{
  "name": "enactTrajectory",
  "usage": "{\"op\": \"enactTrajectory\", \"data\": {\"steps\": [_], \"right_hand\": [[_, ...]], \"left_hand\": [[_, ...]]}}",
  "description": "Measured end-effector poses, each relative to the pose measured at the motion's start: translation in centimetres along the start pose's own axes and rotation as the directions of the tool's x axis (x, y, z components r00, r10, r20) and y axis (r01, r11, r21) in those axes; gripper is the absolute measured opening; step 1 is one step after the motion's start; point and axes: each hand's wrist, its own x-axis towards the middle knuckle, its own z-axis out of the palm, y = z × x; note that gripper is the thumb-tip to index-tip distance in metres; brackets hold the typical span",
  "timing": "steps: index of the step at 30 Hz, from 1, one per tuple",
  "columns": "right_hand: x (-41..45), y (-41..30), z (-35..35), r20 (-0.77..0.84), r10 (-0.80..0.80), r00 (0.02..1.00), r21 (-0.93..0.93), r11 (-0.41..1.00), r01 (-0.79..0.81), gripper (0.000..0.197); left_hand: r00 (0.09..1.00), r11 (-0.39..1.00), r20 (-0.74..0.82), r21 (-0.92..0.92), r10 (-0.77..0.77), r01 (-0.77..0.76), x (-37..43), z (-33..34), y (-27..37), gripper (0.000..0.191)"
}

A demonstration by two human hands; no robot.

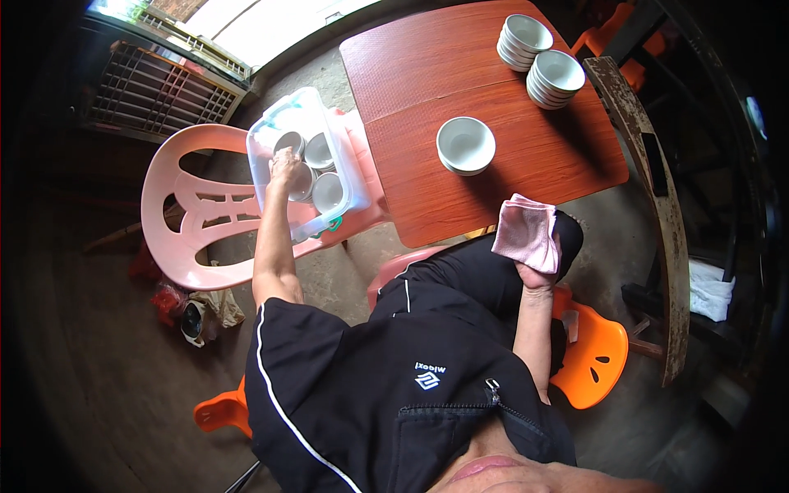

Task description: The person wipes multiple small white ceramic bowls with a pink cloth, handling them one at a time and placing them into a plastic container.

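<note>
My left hand [285, 165] reaches into a clear plastic storage box [356, 179], its fingers at the rims of white bowls [300, 182]; whether they grip one cannot be told. More bowls [328, 192] stand in the box beside it. My right hand [537, 276] holds a folded pink cloth [526, 233] above my knee, the cloth hiding most of the fingers. On the red-brown wooden table [425, 148], a short stack of white bowls [466, 145] stands near the middle. Two taller stacks of bowls [525, 37] [556, 74] stand side by side near the far right edge.
The box rests on a pink plastic chair [166, 203] left of the table. An orange plastic seat [595, 357] is at my right, near a worn wooden beam [669, 246]. Plastic bags [206, 314] lie on the floor at the left. A metal grille [160, 89] stands beyond the chair.
</note>
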Motion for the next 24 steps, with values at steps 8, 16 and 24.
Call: {"op": "enactTrajectory", "data": {"steps": [8,16,24], "right_hand": [[-0.1,0.0,-0.6,0.085,-0.036,0.996,0.023,0.999,0.034,0.049],[-1.5,1.7,8.1,0.296,-0.386,0.874,-0.59,0.645,0.485,0.054],[-3.2,8.9,16.0,0.872,-0.111,0.476,-0.416,-0.681,0.603,0.054]], "left_hand": [[0.979,0.989,0.158,-0.056,-0.127,0.138,0.3,-1.3,2.6,0.026],[0.967,0.216,-0.215,-0.959,-0.136,-0.182,-8.3,-14.5,12.6,0.036],[0.857,0.197,-0.181,-0.931,0.483,-0.308,-23.3,-12.5,26.4,0.021]]}}
